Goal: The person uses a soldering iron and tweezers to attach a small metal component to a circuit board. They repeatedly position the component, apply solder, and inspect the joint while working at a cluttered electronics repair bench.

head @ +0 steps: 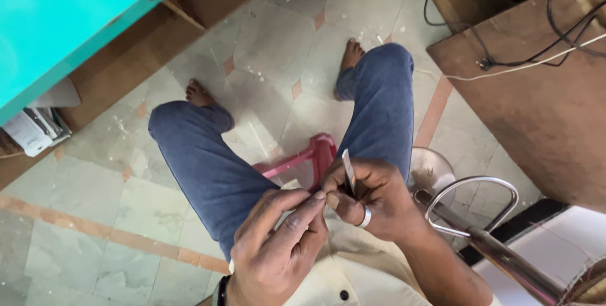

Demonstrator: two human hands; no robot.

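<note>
My right hand (372, 198), with a silver ring on one finger, grips a thin flat metal tool (348, 168) that points upward over my lap. My left hand (281, 243) is closed in a pinch, its thumb and forefinger tips meeting the right hand's fingertips just below the tool. Whatever is pinched between the fingertips is too small to make out. Both hands hover above my knees in blue trousers (208, 167), with my bare feet on the floor.
A pink plastic stool (312, 157) shows between my legs. A turquoise tabletop (57, 9) is at upper left over a brown wooden frame. A wooden surface (543, 104) with cables lies at right. A metal stool frame (480, 217) stands at lower right on the tiled floor.
</note>
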